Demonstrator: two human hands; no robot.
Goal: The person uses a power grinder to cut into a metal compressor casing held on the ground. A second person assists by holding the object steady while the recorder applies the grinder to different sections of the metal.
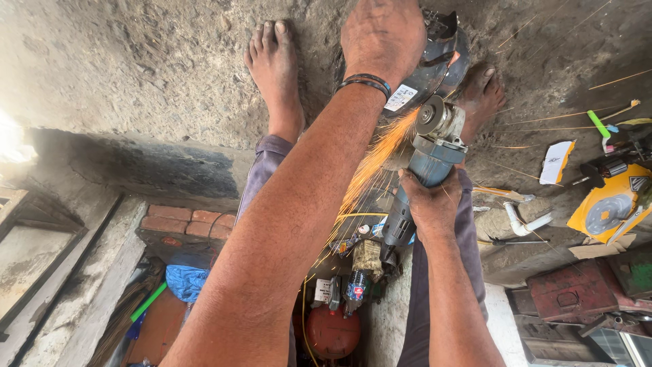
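Note:
My left hand (382,34) reaches forward and holds down a dark curved metal piece (445,58) on the dirt ground between my bare feet; its fingers are hidden behind the hand. My right hand (429,202) is wrapped around the body of a blue-grey angle grinder (428,160). The grinder's disc end (435,115) is against the metal piece. Orange sparks (370,170) stream down and to the left from the contact. My left foot (275,68) is left of the piece, my right foot (482,92) just right of it.
A row of bricks (190,221) and a blue bag (187,280) lie lower left. A red round object (333,331) and small bottles sit below the grinder. At right are a yellow box with a disc (611,207), a white pipe elbow (526,224), a white card (557,162) and a red metal box (577,292).

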